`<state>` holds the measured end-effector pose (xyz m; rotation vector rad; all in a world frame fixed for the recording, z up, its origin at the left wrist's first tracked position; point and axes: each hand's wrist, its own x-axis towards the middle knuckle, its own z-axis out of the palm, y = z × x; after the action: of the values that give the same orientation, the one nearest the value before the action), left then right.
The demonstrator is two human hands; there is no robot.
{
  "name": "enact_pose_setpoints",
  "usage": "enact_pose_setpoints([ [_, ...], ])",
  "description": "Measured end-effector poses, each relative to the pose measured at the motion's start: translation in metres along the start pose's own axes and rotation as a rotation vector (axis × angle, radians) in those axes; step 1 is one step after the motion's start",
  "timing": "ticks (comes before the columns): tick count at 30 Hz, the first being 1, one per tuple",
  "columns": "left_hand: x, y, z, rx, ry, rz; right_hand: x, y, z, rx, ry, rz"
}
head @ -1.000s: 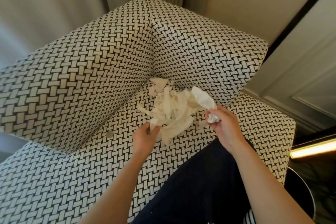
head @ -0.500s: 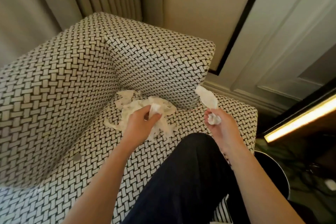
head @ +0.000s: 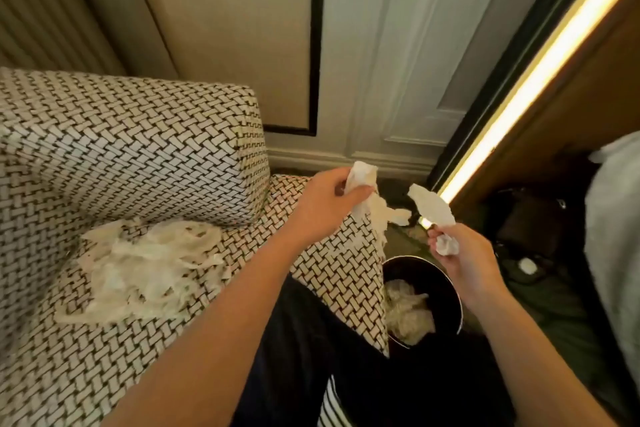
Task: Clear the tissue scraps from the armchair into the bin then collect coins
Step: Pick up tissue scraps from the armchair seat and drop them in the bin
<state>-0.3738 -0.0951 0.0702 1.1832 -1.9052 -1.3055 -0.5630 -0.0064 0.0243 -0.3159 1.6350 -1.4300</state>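
Woven black-and-white upholstery covers the armchair (head: 121,149), which fills the left half of the head view, one padded arm rising above the seat. A loose pile of tissue scraps (head: 145,263), pale and shredded, lies on the seat cushion against the foot of that arm.

Over the seat's far corner, the left hand (head: 325,204) has its fingers (head: 349,199) curled round a wad of tissue (head: 367,198). Torn strips hang down from the wad past the cushion's edge, toward the floor.

To its right, apart from it, the right hand (head: 460,253) is held over the far rim of the bin (head: 446,284). Its fingers are closed on a second tissue piece (head: 433,208): a crumpled end sits in the grip and a flatter torn flap stands up above the knuckles.

That bin is round and black, standing on the floor just beside the cushion's front corner, below and between the two hands. Crumpled tissue (head: 407,312) already lies inside it, toward the side nearest the chair.

Dark trousers (head: 304,357) cover the person's leg, which is planted against the seat's front edge between the two forearms. Behind the chair stands a cream wall panel (head: 235,28) with a black border, then white moulded panelling (head: 398,45). A lit strip (head: 519,87) glows along a dark frame at the upper right. Blurred white cloth (head: 616,236) shows at the right edge.
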Motion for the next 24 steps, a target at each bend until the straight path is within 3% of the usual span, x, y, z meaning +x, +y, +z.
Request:
enact_pose_setpoints([
  [3,0.025,0.008,0.048,-0.108,-0.062,-0.081,0.012,-0.003,-0.033,0.016,0.093,0.031],
  [9,0.049,-0.017,0.128,-0.241,-0.131,-0.418,0.031,0.017,-0.075,0.021,0.176,0.15],
  [13,0.052,-0.039,0.164,-0.242,-0.175,-0.606,0.038,0.035,-0.09,-0.076,0.155,0.173],
  [18,0.049,-0.05,0.181,-0.276,-0.225,-0.781,0.046,0.054,-0.097,-0.084,0.146,0.332],
  [24,0.038,-0.053,0.174,-0.335,-0.302,-0.885,0.049,0.061,-0.096,-0.226,0.025,0.395],
])
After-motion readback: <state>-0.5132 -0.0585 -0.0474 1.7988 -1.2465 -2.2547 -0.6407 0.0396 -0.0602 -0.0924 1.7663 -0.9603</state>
